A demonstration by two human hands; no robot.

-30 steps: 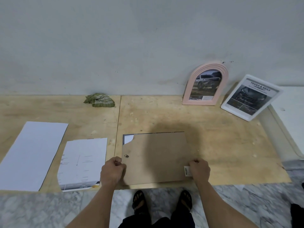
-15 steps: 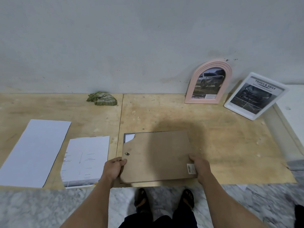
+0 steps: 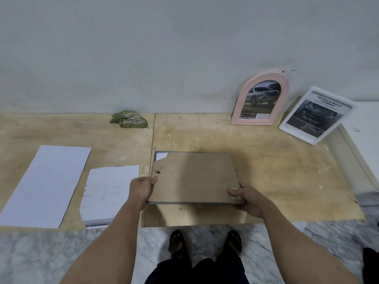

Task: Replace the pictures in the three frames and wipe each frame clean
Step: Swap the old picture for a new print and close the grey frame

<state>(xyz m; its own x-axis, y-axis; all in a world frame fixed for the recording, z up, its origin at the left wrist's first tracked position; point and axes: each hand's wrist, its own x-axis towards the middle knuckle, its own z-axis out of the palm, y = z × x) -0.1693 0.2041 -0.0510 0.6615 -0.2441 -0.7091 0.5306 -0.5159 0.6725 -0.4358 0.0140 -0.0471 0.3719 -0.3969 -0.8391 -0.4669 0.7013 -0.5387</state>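
Note:
A rectangular frame (image 3: 192, 177) lies face down with its brown backing board up, its near edge lifted off the plywood. My left hand (image 3: 142, 186) grips its left edge and my right hand (image 3: 247, 197) grips its near right corner. A white paper corner shows through the board's broken top left corner. A pink arched frame (image 3: 261, 99) with a truck picture leans on the wall at the right. Beside it leans a white frame (image 3: 316, 114) with a "Tough & Agile" picture. A green striped cloth (image 3: 129, 119) lies crumpled by the wall.
Two white sheets lie on the plywood at the left: a blank sheet (image 3: 45, 185) and a printed sheet (image 3: 109, 193). The plywood's (image 3: 276, 171) front edge meets marble floor, where my feet stand. A white raised surface (image 3: 367, 128) borders the right.
Both hands have shifted to grip the frame's edges and raised its near edge off the plywood. The frame has moved slightly away from the front edge.

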